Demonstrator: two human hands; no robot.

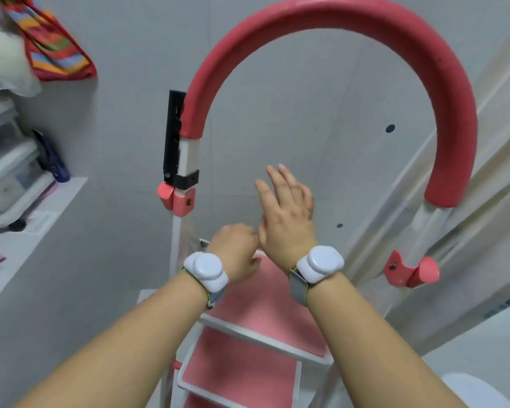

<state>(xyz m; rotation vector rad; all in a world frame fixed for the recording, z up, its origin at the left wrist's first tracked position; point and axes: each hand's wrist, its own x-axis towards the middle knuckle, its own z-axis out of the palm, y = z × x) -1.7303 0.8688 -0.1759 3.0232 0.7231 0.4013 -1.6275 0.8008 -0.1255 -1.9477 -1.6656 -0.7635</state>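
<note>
Bare forearms come up from the bottom edge, each with a white puck strapped at the wrist: the left puck [206, 269] and the right puck [320, 263]. Beyond them, the left hand [233, 251] is turned knuckles up, its fingers curled under and out of sight. Nothing shows in it, and I cannot tell whether it holds anything. Its knuckles lie just beside the heel of the right hand [287, 213], perhaps touching. That hand is raised with its back to the camera, fingers straight and slightly spread, gripping nothing, against the grey wall [292, 113]

The ladder [175, 237] stands directly under and beyond both hands. Its pink top step [265, 304] lies below the wrists, and a lower step [239, 375] sits between the forearms. The red padded handle [330, 13] arches high over both hands, its ends coming down well to either side. Up and left of the left hand a black bracket [174, 136] is clamped to the white upright, with a red hinge [177, 198] just under it. A second hinge [412, 272] sits right of the right wrist

Far left of the hands, a shelf [27, 245] carries clear boxes [6, 160], with a striped bag [53, 45] above. A pale curtain [468, 231] hangs right of the right hand
</note>
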